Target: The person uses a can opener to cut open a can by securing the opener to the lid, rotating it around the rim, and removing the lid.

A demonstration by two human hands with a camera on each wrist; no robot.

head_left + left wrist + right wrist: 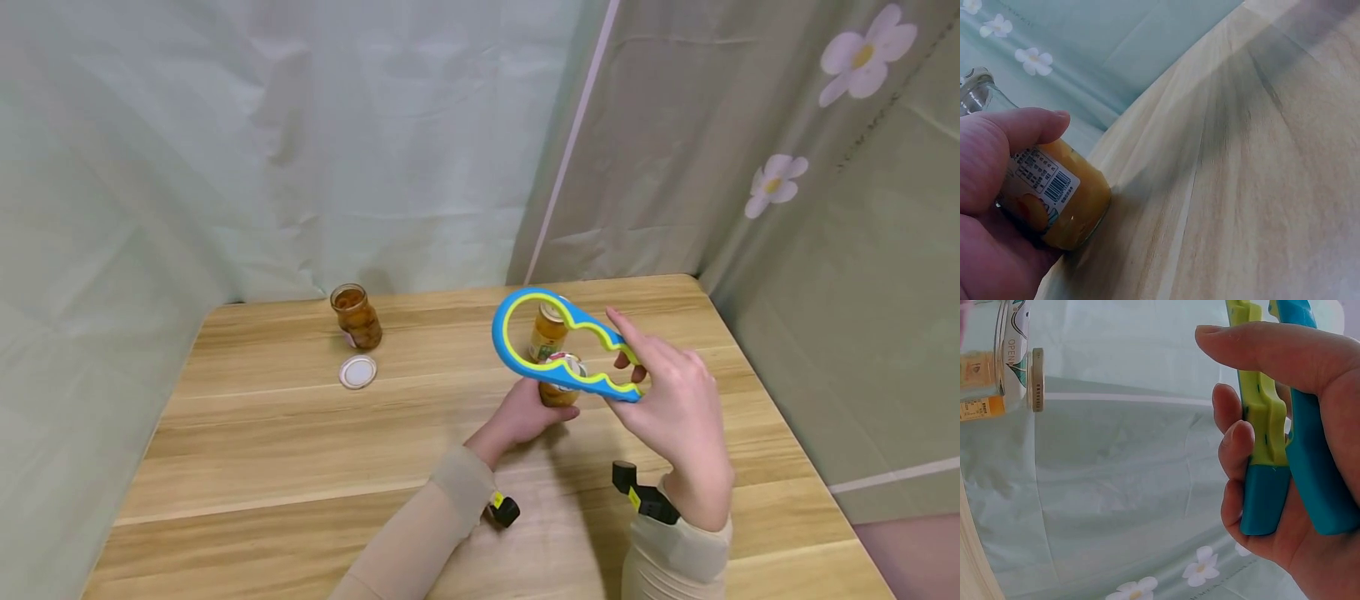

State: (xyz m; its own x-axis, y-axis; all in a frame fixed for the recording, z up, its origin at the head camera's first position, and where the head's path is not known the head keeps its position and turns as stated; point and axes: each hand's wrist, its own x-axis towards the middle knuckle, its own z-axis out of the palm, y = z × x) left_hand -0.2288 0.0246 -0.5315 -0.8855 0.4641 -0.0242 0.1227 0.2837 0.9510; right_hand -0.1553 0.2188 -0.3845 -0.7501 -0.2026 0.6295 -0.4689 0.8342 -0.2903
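Observation:
My left hand (525, 412) grips a glass jar of yellow fruit (1082, 197) that stands on the table, its thumb across the front above a barcode label. In my right hand (682, 400) is a blue and yellow-green jar opener (504, 343), a long loop with a scalloped inner edge, held by its two handle ends. From the head view, the loop overlaps the gripped jar and a second yellow jar (549, 332) behind it. The right wrist view shows fingers wrapped round the opener's handles (1266, 450), with the jars at its upper left.
At the back left stands an open jar of brown contents (356, 317). A loose white lid (357, 372) lies flat in front of it. The wooden table (285, 467) meets hanging curtains (420, 150) at the back and on both sides.

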